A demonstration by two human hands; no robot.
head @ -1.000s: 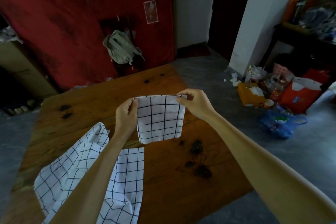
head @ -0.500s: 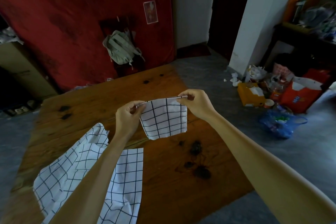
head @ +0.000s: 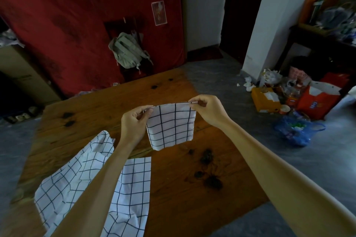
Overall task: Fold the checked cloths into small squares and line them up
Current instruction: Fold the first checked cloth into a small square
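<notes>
While both hands hold it up in mid-air above the wooden table (head: 183, 188), the folded checked cloth (head: 171, 125) hangs from its top edge, approx. centre of view. Left hand (head: 134, 123) pinches the top-left corner, fingers curled round the fabric; right hand (head: 208, 109) pinches the top-right corner betw. thumb and fingertips. Top edge is pulled fairly taut, lower part dangles free.

Handling, as a guess: thin, light, very soft fabric w/ no stiffness, so it'll droop and unfold wherever it isn't held. Not fragile, not slippery. Best grip = corners or along a folded edge, layers pinched together so they don't slide apart; lay flat on the table to crease.

More unfolded checked cloths (head: 92, 188) lie rumpled on the near-left part of the table, partly under the left forearm, apart from the held one. No finished squares lined up in view yet.
</notes>
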